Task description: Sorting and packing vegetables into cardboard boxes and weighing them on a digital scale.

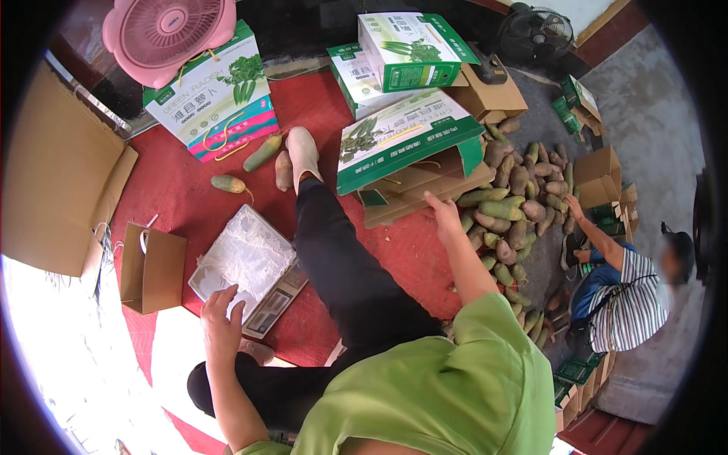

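My right hand (446, 216) grips the brown flap of a green-and-white carton (409, 133), which lies tilted with its open end toward me. My left hand (222, 315) hangs beside the near corner of a weighing scale (246, 246), its fingers apart and nothing in them. A crumpled whitish sheet covers the scale's platform. To the right of the carton lies a large heap of green radishes (516, 197), many of them smeared with brown soil.
Loose radishes (262, 153) lie on the red carpet (303, 98) near my boot. More cartons (413, 49), a pink fan (171, 34) and a black fan (537, 34) stand at the back. At left is a small brown box (154, 269). Another person (629, 296) reaches toward the heap from the right.
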The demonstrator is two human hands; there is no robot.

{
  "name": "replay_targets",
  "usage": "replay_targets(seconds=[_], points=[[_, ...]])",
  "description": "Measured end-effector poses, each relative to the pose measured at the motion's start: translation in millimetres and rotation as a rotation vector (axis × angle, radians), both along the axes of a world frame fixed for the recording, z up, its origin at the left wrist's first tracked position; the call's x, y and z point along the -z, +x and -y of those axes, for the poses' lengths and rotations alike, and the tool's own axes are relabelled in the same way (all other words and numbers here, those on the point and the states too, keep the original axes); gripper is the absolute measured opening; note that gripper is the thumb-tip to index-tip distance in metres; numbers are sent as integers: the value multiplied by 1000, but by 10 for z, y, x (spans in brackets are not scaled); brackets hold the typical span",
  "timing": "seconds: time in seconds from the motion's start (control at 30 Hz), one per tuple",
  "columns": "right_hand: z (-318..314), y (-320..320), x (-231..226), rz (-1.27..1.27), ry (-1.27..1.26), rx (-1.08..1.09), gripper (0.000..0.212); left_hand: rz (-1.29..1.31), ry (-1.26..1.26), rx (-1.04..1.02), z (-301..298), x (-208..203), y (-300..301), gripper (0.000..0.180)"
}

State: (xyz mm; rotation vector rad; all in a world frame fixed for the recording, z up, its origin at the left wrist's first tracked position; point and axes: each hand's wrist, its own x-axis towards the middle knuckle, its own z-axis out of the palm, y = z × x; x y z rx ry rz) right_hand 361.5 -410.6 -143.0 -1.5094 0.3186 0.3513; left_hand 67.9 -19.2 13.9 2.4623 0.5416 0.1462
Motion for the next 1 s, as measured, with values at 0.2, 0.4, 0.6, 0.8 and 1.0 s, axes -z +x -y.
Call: replay_targets(seconds=[0.2, 0.4, 0.6, 0.8, 1.0], points=[[214, 445, 435, 20, -2, 392, 24, 12, -15, 1, 2, -31, -37, 28], [190, 665, -622, 89, -337, 319, 20, 12, -22, -10, -16, -77, -143, 29], [384, 1116, -1525, 265, -487, 102, 15, 5, -32, -12, -10, -109, -159, 27], [-193, 1210, -2288, 561, -1294, -199, 27, 9, -24, -19, -16, -142, -168, 27], [-843, 1051, -2607, 904, -1551, -552, 27, 42, -11, -22, -71, -118, -245, 26]])
